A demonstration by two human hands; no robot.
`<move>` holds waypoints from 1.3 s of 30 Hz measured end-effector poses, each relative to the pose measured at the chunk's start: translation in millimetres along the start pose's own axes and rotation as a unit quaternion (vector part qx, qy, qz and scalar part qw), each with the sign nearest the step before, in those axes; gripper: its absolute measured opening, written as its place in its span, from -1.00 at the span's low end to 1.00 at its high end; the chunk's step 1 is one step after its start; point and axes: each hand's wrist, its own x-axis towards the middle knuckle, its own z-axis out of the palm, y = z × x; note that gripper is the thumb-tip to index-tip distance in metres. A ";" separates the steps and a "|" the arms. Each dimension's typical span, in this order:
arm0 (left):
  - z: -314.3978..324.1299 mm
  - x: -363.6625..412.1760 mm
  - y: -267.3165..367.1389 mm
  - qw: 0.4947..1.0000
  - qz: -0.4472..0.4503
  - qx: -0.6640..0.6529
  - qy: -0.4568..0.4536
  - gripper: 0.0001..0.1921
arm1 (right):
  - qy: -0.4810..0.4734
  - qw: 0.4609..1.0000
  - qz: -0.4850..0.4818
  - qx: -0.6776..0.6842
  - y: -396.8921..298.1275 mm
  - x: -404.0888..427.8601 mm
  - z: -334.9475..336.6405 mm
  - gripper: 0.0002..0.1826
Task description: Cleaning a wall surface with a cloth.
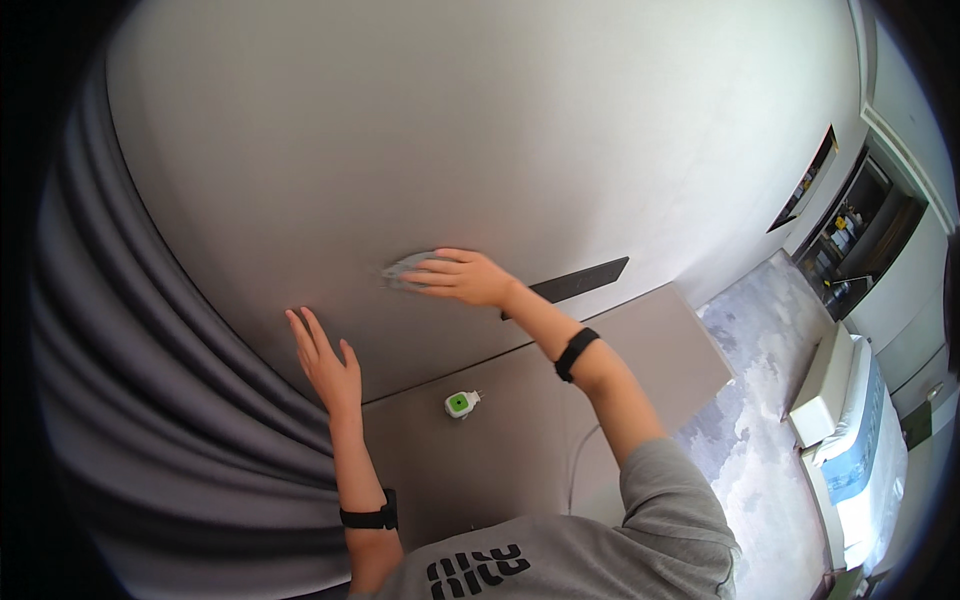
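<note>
Spread over a grey cloth (409,270), my right hand (469,277) presses it flat against a pale wall (337,150). The cloth is slightly blurred, and part of it is hidden under the palm and fingers. To the left and lower, my left hand (330,371) is empty with its fingers apart. Its fingertips are at the wall, though I cannot tell whether they touch. A black strip panel (581,281) is set on the wall just beyond my right wrist, partly covered by my forearm.
Below the wall runs a brown desktop (510,450), bearing a white and green plug-in device (460,404) with metal prongs. A pale cable (576,461) crosses it. Dark grey curtains (187,420) hang on the left. At right are patterned carpet (750,420), a bed (862,465) and a mirror (806,180).
</note>
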 end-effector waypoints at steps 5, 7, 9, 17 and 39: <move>-4.1 0.6 10.4 0.997 0.002 0.074 -0.009 -0.26 | -0.085 0.986 0.136 -0.041 75.4 -65.9 -58.4 -0.52; 0.2 5.8 17.6 0.995 0.021 0.093 0.001 -0.27 | 0.063 0.952 0.272 -0.126 115.5 -82.5 -84.2 -0.45; 5.3 9.2 21.1 0.993 0.037 0.112 0.009 -0.29 | 0.222 0.867 0.425 -0.139 134.3 -82.6 -97.3 -0.44; 28.1 9.2 42.8 0.993 0.075 0.084 0.017 -0.32 | 0.454 0.460 0.758 -0.089 111.5 -159.1 -20.3 -0.46; 20.1 -13.2 39.9 0.997 0.059 0.032 -0.036 -0.31 | 0.056 0.998 -0.032 -0.020 136.1 119.3 -115.5 -0.49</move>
